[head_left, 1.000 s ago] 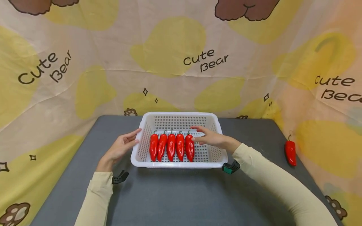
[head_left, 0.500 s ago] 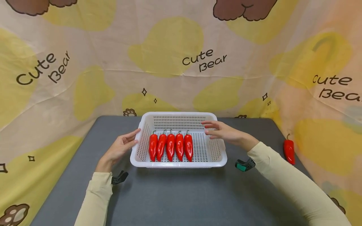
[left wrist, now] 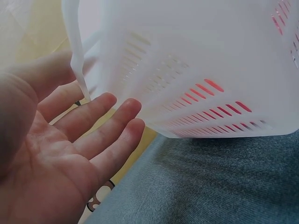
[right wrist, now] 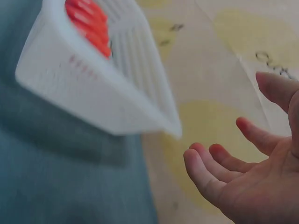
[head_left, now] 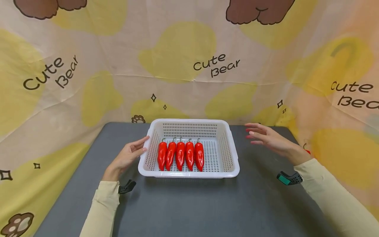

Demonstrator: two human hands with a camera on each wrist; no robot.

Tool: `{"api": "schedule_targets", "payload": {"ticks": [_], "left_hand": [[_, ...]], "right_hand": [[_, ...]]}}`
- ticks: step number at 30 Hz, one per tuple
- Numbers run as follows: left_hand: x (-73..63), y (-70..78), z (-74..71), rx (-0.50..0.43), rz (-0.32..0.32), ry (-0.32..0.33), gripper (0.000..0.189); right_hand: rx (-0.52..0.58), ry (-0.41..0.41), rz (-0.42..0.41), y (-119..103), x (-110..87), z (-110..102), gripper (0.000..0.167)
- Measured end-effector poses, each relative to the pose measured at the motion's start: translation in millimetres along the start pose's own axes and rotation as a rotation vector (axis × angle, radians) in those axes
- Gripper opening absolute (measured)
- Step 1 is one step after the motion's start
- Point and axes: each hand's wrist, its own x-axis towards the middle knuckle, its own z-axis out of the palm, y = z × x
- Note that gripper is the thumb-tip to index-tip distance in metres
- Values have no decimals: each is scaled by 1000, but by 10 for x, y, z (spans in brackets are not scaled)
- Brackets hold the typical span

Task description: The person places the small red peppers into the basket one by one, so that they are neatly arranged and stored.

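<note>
A white perforated plastic basket point(head_left: 189, 174) stands on the grey table, holding a row of several red peppers point(head_left: 180, 156) with green stems. My left hand point(head_left: 127, 157) holds the basket's left rim. In the left wrist view, the thumb and a finger reach behind the rim, while the other fingers of the left hand point(left wrist: 70, 149) lie close to the outer wall. My right hand point(head_left: 270, 140) is in the air to the right of the basket, fingers spread and holding nothing. Another red pepper point(head_left: 308, 151) at the right edge is mostly hidden behind the right wrist.
The grey table point(head_left: 189, 204) extends in front of and beside the basket. A patterned cloth point(head_left: 177, 65) with yellow patches and lettering hangs behind and along both sides. Each wrist carries a small black device point(head_left: 127, 186).
My right hand has moved out of the basket, away from the rightmost pepper in the row, toward the lone pepper on the right. The left hand stays at the basket rim.
</note>
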Motion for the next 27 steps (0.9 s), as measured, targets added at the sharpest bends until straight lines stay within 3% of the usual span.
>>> {"api": "schedule_targets", "payload": {"ticks": [13,20,27], "left_hand": [[-11,32,0,3,-7,3,62],[13,17,-4,16,5,20,62],[-15,48,16,4,-8,-4,63]], "right_hand": [[-203,96,94,628,-479,-441,58],[-190,122,160,1071,-673,-721,49],[-203,151,221,1266,-865,-902,49]]}}
